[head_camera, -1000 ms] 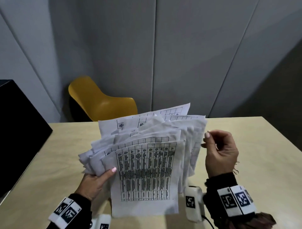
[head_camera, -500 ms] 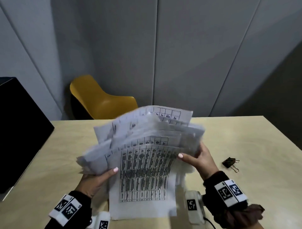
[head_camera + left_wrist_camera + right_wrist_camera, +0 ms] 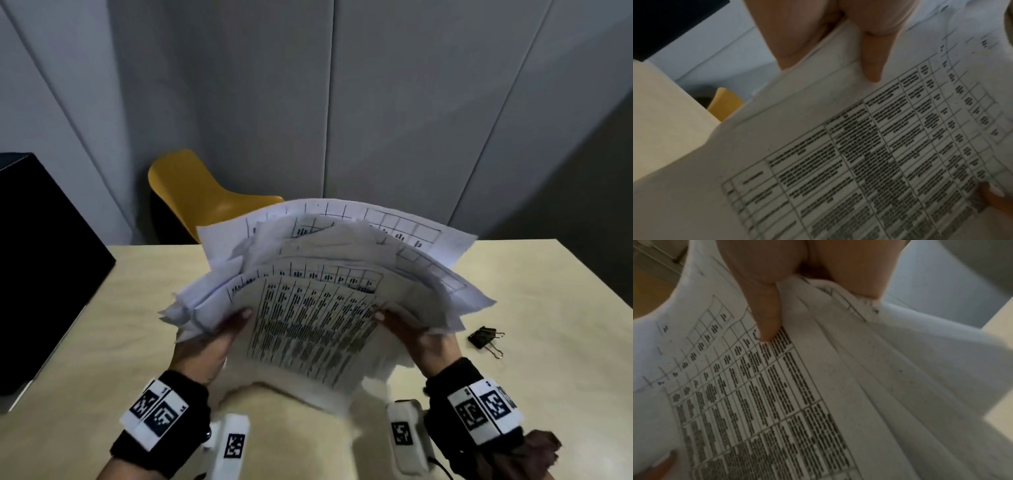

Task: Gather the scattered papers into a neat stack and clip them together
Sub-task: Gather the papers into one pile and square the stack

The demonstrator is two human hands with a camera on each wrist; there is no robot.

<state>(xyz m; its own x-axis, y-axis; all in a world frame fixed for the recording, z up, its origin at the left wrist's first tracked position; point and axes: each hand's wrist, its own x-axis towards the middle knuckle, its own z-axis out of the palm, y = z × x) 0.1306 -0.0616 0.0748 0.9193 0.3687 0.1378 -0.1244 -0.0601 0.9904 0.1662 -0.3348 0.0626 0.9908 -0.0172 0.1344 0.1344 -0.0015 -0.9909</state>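
This looks like an office or a small meeting room. A big light wooden table (image 3: 513, 308) fills the near part of the room. Behind it stands a yellow plastic chair (image 3: 191, 202), pushed close to the far edge. The wall (image 3: 376, 102) is made of plain grey panels with thin lines between them. A black box-like thing (image 3: 41, 260) sits on the left side of the table. Printed papers (image 3: 318, 308) full of tables and a black binder clip (image 3: 484, 337) are the kind of things people use for desk work.
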